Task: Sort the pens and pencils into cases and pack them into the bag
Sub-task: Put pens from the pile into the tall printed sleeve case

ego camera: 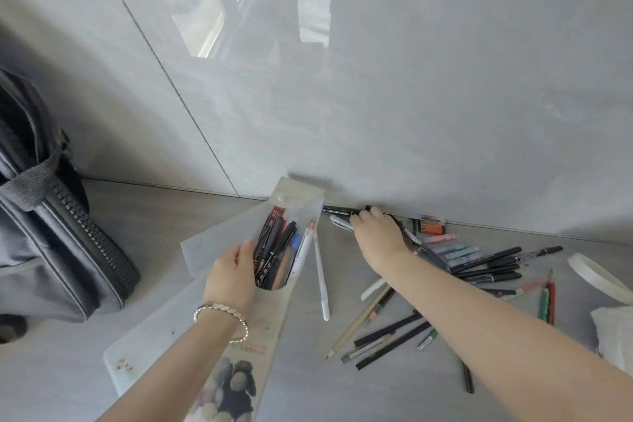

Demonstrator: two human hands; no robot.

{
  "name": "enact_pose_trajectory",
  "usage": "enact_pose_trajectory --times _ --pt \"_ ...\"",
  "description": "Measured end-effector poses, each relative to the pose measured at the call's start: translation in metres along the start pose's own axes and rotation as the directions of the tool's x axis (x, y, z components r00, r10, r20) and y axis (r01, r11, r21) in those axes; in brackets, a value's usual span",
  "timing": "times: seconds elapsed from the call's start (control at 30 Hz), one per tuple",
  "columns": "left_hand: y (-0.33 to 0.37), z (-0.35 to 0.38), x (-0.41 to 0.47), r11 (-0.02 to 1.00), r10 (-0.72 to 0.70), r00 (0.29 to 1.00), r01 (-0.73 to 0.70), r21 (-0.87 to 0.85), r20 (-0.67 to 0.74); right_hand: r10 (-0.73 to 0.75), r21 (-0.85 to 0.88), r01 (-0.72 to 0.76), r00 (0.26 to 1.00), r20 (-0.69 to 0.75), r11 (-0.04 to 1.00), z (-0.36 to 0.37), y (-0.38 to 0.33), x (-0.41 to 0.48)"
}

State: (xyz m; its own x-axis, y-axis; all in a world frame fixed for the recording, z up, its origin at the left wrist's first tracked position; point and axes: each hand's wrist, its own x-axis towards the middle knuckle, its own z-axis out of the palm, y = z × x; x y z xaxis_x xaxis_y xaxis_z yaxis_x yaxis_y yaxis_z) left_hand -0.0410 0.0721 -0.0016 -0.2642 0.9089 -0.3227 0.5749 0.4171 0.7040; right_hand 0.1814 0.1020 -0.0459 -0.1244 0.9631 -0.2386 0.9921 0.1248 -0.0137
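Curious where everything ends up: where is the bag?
In the head view, the grey bag sits far left by the wall, left of the translucent case.

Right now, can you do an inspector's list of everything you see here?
Surface: grey surface, smooth, meeting the wall.
Job's things: translucent pencil case holding pens; white pen beside it; loose pens and pencils scattered at right; grey bag at left.
Clutter: white tape roll and white cloth at far right.
Fingers: left hand grips the case near its opening; right hand has fingers touching a black marker by the wall, grip unclear.
Cables: nothing seen.
Surroundings: glossy grey wall with reflections.
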Motion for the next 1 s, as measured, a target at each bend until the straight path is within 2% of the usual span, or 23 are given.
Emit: enact_pose_trajectory --times 0.1,0.17,0.23,0.3,0.37,0.43,0.53,0.6,0.67,0.7,0.73,0.8,0.83,0.87,0.9,0.93,1.0 --pt "-0.004 -0.004 0.002 1.000 -0.015 1.000 0.015 -0.025 -0.010 -0.085 -0.055 0.085 0.996 0.000 0.995 0.000 -0.004 0.006" --pt "-0.007 -0.007 0.001 0.999 -0.032 0.999 0.031 -0.033 -0.025 -0.119 0.031 0.119 0.993 -0.013 0.992 -0.005 -0.007 0.002" --pt "-0.009 -0.009 0.002 0.999 -0.036 0.998 0.035 -0.027 -0.044 -0.218 0.138 0.224 0.974 -0.054 0.965 -0.011 -0.011 -0.005" --pt "-0.009 -0.012 0.003 0.999 -0.039 0.997 0.038 -0.024 -0.059 -0.434 0.149 0.427 0.901 0.016 0.892 -0.014 -0.018 -0.013" --pt "-0.008 -0.013 0.003 0.998 -0.054 0.997 0.053 -0.023 -0.058 -0.587 0.156 0.567 0.794 0.158 0.809 -0.012 -0.025 -0.021" --pt "-0.008 -0.013 0.002 0.998 -0.064 0.997 0.064 -0.017 -0.043 -0.650 0.062 0.661 0.710 0.269 0.748 -0.006 -0.033 -0.027" --pt "-0.008 -0.014 0.000 0.998 -0.062 0.998 0.062 0.004 -0.030 -0.669 -0.091 0.725 0.671 0.320 0.683 0.003 -0.045 -0.033" --pt "-0.008 -0.014 -0.001 0.998 -0.062 0.998 0.062 0.009 -0.031 -0.724 -0.146 0.797 0.596 0.346 0.586 0.002 -0.045 -0.036" --pt "-0.007 -0.014 -0.003 0.998 -0.061 0.998 0.062 0.014 -0.027 -0.812 -0.265 0.857 0.508 0.288 0.442 -0.001 -0.039 -0.040" --pt "-0.007 -0.014 -0.004 0.998 -0.059 0.998 0.059 0.015 -0.023 -0.849 -0.329 0.845 0.495 0.182 0.422 -0.004 -0.035 -0.041" --pt "-0.007 -0.014 -0.005 0.998 -0.053 0.998 0.053 0.016 -0.021 -0.870 -0.302 0.836 0.491 0.039 0.458 -0.008 -0.032 -0.043" --pt "-0.006 -0.014 -0.006 0.999 -0.045 0.999 0.046 0.014 -0.027 -0.793 -0.060 0.823 0.522 -0.313 0.565 -0.016 -0.030 -0.049" --pt "-0.006 -0.014 -0.007 0.999 -0.043 0.999 0.043 0.011 -0.032 -0.668 0.101 0.784 0.581 -0.465 0.612 -0.023 -0.030 -0.053" --pt "-0.005 -0.015 -0.009 0.999 -0.038 0.999 0.039 0.009 -0.035 -0.480 0.301 0.703 0.678 -0.556 0.645 -0.033 -0.031 -0.060" --pt "-0.004 -0.015 -0.010 0.999 -0.034 0.999 0.034 0.008 -0.034 -0.262 0.502 0.603 0.762 -0.592 0.621 -0.043 -0.032 -0.068" --pt "-0.004 -0.014 -0.012 1.000 -0.028 0.999 0.029 0.006 -0.025 -0.052 0.669 0.530 0.802 -0.595 0.520 -0.054 -0.035 -0.074" --pt "-0.002 -0.010 -0.017 1.000 -0.007 1.000 0.007 0.003 0.011 0.238 0.850 0.480 0.818 -0.523 0.218 -0.074 -0.038 -0.087"
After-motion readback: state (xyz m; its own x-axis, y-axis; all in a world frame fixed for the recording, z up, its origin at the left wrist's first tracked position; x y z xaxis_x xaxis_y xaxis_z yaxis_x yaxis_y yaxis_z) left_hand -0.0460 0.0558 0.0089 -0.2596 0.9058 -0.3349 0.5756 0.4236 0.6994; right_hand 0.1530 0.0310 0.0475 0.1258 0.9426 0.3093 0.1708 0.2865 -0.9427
